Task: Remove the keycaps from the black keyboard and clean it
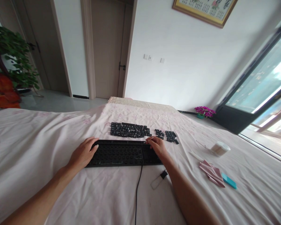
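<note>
A black keyboard (121,153) with its keycaps off lies on the cloth, its cable (137,190) running toward me. My left hand (85,151) grips the keyboard's left end, thumb on top. Above the far edge, right of the middle, my right hand (155,145) pinches a thin white stick, which looks like a cotton swab (148,140). Just beyond the keyboard lie the loose keycaps (130,130) in a large group, with smaller groups of keycaps (170,136) to the right. A wire keycap puller (163,175) rests beside my right forearm.
A pale flowered cloth (103,193) covers the wrinkled surface. On the right are a round tub of swabs (220,148), a folded pink cloth (212,173) and a blue flat item (229,180). Pink flowers (204,111) stand on the floor beyond.
</note>
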`<state>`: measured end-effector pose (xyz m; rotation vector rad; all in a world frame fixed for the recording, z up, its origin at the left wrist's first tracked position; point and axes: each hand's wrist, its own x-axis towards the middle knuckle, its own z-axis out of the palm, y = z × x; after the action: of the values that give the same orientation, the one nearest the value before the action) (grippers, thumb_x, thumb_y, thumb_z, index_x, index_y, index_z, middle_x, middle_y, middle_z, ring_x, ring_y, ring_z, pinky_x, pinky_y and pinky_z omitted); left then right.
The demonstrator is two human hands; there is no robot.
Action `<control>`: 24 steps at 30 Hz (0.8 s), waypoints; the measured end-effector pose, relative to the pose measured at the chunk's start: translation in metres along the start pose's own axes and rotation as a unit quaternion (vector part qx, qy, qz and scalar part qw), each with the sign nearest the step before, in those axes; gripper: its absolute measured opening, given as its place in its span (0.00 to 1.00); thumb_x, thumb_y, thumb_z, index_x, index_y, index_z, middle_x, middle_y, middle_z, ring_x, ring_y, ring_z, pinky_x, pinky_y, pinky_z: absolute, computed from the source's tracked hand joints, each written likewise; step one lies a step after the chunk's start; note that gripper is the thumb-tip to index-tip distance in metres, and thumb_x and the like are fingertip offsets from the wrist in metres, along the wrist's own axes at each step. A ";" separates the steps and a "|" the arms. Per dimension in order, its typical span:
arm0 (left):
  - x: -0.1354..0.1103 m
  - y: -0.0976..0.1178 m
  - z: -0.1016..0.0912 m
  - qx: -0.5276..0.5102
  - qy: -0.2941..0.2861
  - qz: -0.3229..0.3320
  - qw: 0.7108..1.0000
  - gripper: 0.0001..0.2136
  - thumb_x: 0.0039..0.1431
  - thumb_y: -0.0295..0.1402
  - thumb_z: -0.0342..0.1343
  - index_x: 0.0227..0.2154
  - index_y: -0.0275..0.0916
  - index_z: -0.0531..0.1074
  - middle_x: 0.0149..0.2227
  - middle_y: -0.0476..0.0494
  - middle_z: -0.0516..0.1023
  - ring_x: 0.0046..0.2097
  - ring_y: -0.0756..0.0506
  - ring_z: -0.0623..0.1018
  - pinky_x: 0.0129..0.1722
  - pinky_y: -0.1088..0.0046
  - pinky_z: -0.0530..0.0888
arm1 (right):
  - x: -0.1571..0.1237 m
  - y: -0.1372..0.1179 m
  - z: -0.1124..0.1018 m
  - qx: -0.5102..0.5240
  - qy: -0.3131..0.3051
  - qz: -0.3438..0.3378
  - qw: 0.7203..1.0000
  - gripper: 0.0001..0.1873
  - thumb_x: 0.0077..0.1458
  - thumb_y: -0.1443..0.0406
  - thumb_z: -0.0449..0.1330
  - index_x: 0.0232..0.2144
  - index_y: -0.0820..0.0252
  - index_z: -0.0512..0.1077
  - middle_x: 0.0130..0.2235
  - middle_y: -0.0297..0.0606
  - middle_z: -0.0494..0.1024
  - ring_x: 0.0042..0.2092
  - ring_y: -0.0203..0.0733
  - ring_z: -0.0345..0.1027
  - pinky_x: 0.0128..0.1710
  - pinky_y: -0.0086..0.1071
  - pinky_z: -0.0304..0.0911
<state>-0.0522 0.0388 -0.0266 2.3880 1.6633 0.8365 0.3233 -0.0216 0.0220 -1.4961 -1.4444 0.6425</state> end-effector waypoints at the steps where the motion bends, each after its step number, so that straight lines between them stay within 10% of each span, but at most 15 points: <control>1: 0.000 0.000 0.000 -0.001 0.000 0.002 1.000 0.19 0.61 0.39 0.42 0.52 0.41 0.66 0.56 0.43 0.68 0.56 0.44 0.68 0.57 0.66 0.64 | -0.002 -0.001 0.000 0.008 -0.007 -0.001 1.000 0.12 0.49 0.61 0.54 0.31 0.61 0.74 0.30 0.37 0.79 0.27 0.37 0.68 0.26 0.28 0.62; 15: 0.000 0.002 -0.002 0.002 0.002 0.000 1.000 0.19 0.61 0.39 0.42 0.51 0.41 0.66 0.56 0.43 0.68 0.56 0.43 0.69 0.57 0.66 0.65 | -0.010 -0.002 0.000 0.026 -0.035 0.010 0.999 0.12 0.47 0.64 0.54 0.30 0.62 0.76 0.29 0.38 0.79 0.27 0.37 0.68 0.24 0.27 0.61; 24: -0.001 0.003 -0.002 -0.002 -0.001 -0.003 1.000 0.18 0.61 0.39 0.42 0.51 0.41 0.66 0.56 0.43 0.68 0.56 0.43 0.68 0.57 0.66 0.64 | -0.015 0.002 -0.010 -0.173 -0.013 -0.035 0.984 0.12 0.48 0.65 0.54 0.30 0.59 0.78 0.25 0.34 0.77 0.29 0.39 0.69 0.30 0.27 0.60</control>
<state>-0.0508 0.0363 -0.0242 2.3796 1.6646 0.8362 0.3304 -0.0378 0.0209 -1.6967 -1.6830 0.3809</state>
